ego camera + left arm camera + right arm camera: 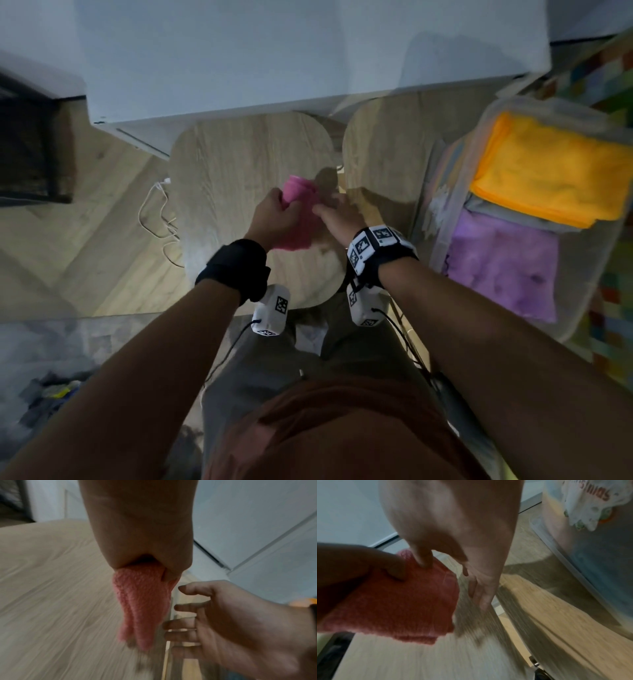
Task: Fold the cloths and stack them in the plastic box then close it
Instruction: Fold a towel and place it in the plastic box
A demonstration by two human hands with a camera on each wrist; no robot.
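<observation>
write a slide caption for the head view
Left hand grips a folded pink cloth above a wooden stool.

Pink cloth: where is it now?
Head view, centre: the pink cloth is gripped in the left hand above the left wooden stool, right hand beside it.

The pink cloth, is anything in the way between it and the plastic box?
Nothing visible. The left hand grips the pink cloth above the wooden table; the plastic box sits open to the right, already holding orange and purple cloths.

Two light wood benches [239, 161] sit mid-frame, side by side. White cable [154, 219] lies on the wood floor [85, 246] at left. White cabinet [274, 61] fills the top.
</observation>
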